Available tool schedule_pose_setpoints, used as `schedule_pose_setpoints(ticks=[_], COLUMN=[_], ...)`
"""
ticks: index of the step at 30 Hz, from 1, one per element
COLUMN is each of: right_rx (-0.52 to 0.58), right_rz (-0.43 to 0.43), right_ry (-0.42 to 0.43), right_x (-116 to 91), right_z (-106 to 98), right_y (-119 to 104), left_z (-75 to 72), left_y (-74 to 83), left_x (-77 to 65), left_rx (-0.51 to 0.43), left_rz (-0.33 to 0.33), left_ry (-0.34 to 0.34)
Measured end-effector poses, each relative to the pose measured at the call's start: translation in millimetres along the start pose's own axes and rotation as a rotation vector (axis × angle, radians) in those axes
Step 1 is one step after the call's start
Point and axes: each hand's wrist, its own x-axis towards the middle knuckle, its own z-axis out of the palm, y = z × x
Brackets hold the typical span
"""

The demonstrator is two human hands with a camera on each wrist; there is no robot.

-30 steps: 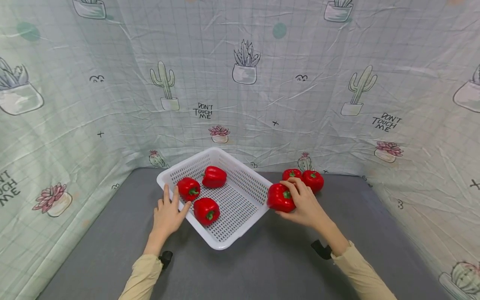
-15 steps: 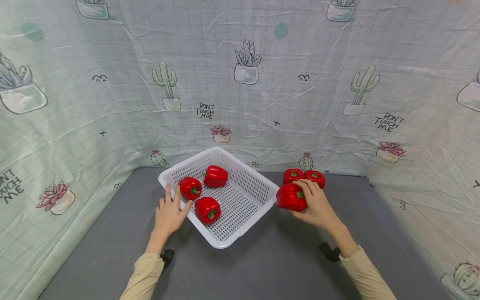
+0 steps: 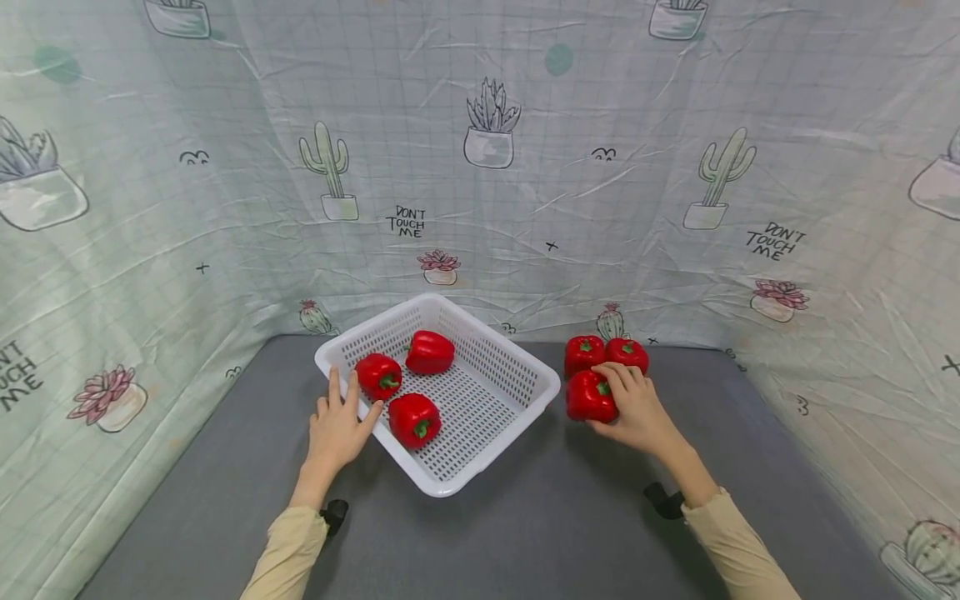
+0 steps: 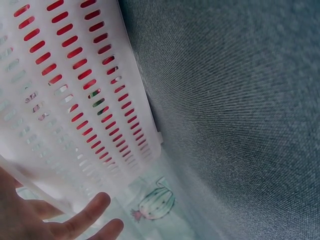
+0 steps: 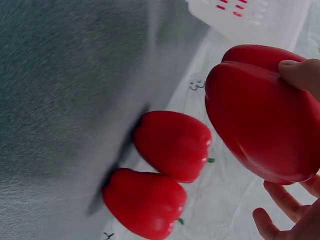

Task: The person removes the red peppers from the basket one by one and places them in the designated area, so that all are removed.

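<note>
My right hand (image 3: 636, 410) grips a red bell pepper (image 3: 589, 397), thumb on one side and fingers on the other. In the right wrist view this held pepper (image 5: 265, 115) hangs above the table. Behind it stand two more red bell peppers (image 3: 583, 353) (image 5: 172, 145), side by side with stems up. At the left, my left hand (image 3: 337, 429) rests on the near left rim of a white perforated basket (image 3: 480, 471), its fingers spread. Three red bell peppers (image 3: 414, 421) lie inside the basket, towards its left and back. The left wrist view shows the basket's slotted side (image 4: 65, 100) with red behind it.
A grey cloth-covered table (image 3: 510, 542) spreads under everything. Pale fabric with printed cacti (image 3: 492, 200) hangs at the back and on both sides. Dark straps (image 3: 663, 502) sit at both wrists.
My right hand has carried its pepper from beside the basket's right corner rightward, closer to the two standing peppers. The left hand and the basket stay in place.
</note>
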Motion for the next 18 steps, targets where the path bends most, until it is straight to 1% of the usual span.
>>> schedule_pose_setpoints(ticks=[10,18], right_rx=[-0.049,-0.108], right_rz=[0.022,0.02], right_ry=[-0.058,-0.108], right_x=[-1.6,1.0], right_z=[13.8,26.4], right_y=[17.1,29.8], left_z=[1.9,1.8], left_y=[-0.6,-0.7], left_x=[0.4,0.2], left_rx=[-0.009,-0.017], left_rz=[-0.005,-0.007], left_ry=[-0.012,-0.012])
